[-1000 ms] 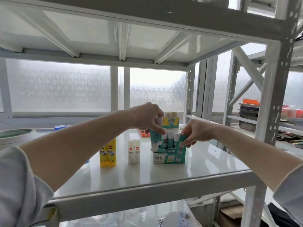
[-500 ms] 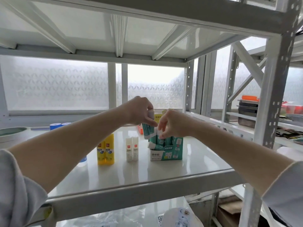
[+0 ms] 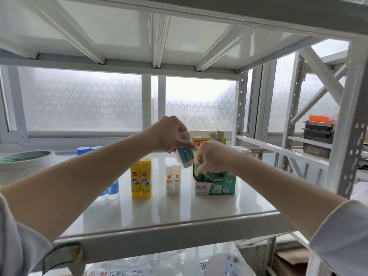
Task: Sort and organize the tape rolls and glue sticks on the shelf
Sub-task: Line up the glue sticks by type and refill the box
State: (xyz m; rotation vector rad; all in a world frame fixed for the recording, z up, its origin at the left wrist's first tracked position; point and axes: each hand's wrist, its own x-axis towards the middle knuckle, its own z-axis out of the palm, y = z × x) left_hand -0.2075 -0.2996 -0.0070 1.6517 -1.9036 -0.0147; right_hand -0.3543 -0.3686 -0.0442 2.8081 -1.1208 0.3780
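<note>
My left hand (image 3: 171, 134) holds a bunch of green-and-white glue sticks (image 3: 185, 157) above the white shelf (image 3: 179, 208). My right hand (image 3: 211, 156) is closed over the top of a green display box (image 3: 216, 185), its fingertips down among the green sticks standing inside; what they pinch is hidden. Two yellow glue sticks (image 3: 141, 181) and two white glue sticks (image 3: 172, 179) stand upright to the left of the box. Blue-labelled glue sticks (image 3: 111, 191) show just behind my left forearm.
A yellow box (image 3: 209, 139) with sticks stands behind the green one. Blue rolls (image 3: 88, 150) and a large white-rimmed round thing with a green top (image 3: 25, 162) sit at the back left. Shelf uprights (image 3: 350, 124) frame the right side; dark trays (image 3: 318, 136) sit on the neighbouring rack.
My right hand moved from the box's right front corner up to its top, beside my left hand. My left hand lifted slightly with its green sticks.
</note>
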